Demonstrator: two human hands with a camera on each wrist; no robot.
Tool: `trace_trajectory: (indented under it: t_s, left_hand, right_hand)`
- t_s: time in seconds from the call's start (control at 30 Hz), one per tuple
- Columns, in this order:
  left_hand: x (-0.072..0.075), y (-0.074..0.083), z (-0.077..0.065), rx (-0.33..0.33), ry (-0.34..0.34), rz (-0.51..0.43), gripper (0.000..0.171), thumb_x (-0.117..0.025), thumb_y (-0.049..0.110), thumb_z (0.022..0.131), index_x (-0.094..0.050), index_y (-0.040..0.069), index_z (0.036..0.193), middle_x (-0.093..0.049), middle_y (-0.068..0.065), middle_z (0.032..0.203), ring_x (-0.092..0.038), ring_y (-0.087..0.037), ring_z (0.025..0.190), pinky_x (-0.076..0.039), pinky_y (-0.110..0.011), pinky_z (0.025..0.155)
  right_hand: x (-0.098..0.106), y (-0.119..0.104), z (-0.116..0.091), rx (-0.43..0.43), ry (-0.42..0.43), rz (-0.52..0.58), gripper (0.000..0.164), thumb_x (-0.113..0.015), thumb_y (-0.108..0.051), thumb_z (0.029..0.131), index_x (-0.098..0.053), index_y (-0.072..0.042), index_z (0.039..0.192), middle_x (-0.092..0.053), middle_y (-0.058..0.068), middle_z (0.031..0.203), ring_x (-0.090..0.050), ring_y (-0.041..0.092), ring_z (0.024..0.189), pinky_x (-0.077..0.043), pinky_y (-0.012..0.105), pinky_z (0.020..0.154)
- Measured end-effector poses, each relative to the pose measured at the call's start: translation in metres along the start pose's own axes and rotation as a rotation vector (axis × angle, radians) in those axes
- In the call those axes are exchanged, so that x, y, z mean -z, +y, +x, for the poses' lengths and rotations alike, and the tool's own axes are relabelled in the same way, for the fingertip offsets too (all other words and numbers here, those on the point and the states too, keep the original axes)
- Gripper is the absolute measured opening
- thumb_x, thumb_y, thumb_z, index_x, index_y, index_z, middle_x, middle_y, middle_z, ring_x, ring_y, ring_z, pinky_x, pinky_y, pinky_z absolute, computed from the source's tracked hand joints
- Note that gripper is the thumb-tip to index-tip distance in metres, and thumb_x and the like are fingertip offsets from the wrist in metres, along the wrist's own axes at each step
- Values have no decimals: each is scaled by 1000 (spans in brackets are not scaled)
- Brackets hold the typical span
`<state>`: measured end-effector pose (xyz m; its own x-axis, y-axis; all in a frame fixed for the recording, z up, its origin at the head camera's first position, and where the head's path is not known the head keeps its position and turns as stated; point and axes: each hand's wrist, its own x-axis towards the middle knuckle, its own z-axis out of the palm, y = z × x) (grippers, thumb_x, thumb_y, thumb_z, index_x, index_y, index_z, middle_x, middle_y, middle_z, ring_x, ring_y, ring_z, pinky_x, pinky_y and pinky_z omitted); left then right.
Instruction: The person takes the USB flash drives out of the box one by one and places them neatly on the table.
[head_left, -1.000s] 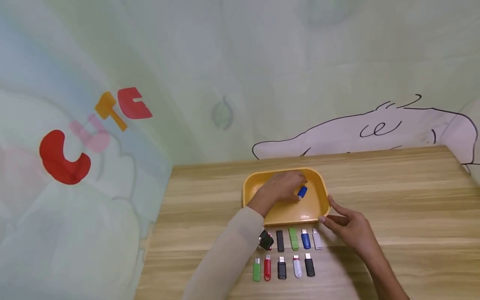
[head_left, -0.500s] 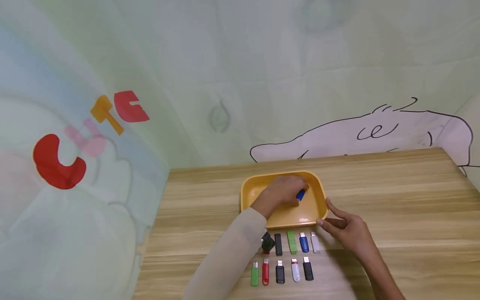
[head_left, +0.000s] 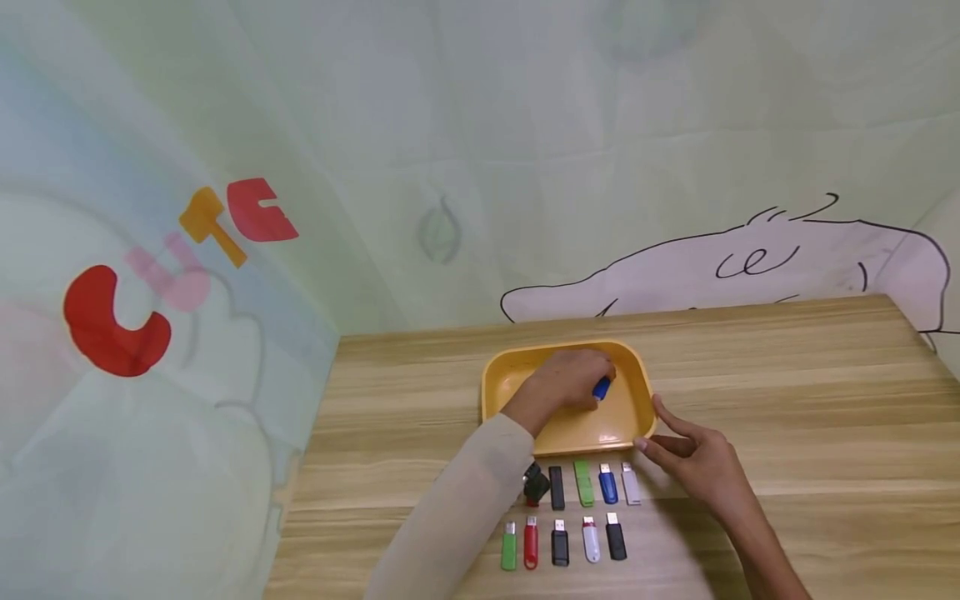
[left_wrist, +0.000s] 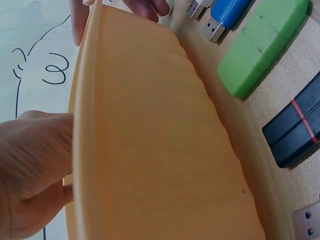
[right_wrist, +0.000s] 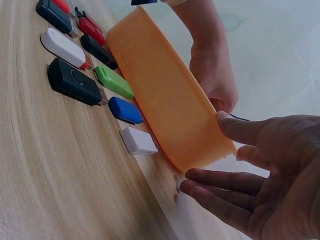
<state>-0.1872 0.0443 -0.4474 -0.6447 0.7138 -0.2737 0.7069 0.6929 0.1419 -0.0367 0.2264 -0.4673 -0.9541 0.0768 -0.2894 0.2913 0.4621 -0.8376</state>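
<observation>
My left hand (head_left: 568, 379) reaches down into the yellow plastic tray (head_left: 510, 385) and pinches a blue USB stick (head_left: 601, 389) near the tray's right end. Its fingertips partly cover the stick. In the left wrist view the tray wall (left_wrist: 150, 120) hides the fingers and the stick. My right hand (head_left: 702, 467) grips the tray's near right corner. Seen from the right wrist, the thumb (right_wrist: 240, 128) lies on the rim and the index finger is behind it, while the other fingers extend below, beside the wall.
Several USB sticks lie in two rows in front of the tray, including a green one (head_left: 583, 483), a blue one (head_left: 608, 485), a red one (head_left: 531, 543) and a white one (head_left: 591, 540). A printed cloth (head_left: 420, 167) hangs behind the wooden table (head_left: 780, 375).
My left fingers have closed around the blue USB stick, which showed more fully one second ago. The right hand keeps its grip on the tray corner. The head view has shifted slightly.
</observation>
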Motion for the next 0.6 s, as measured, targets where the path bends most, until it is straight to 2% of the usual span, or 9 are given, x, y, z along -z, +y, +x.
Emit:
trace_trajectory:
  t_s: [0.2,0.4,0.6]
  left_hand:
    - [0,-1,-1,1,12,1,35,-83,29,94,-71,20,126,-65,8,114,-57,-11,99,-49,-23,100]
    - [0,0,-2,1,16,18,32,-83,33,95,-70,19,121,-63,8,107,-56,-11,96,-48,-22,93]
    - [0,0,-4,9,26,23,29,-81,34,96,-70,19,118,-61,8,105,-56,-11,94,-47,-22,88]
  right_hand:
    - [-1,1,0,1,2,-3,78,-81,-41,95,-42,-22,160,-75,21,124,-65,45,129,-55,59,101]
    - [-1,1,0,5,3,7,78,-81,-41,94,-43,-23,160,-75,21,123,-67,43,127,-57,55,99]
    - [0,1,1,-5,-2,-4,80,-81,-43,94,-42,-23,160,-74,22,125,-66,46,128,-58,55,98]
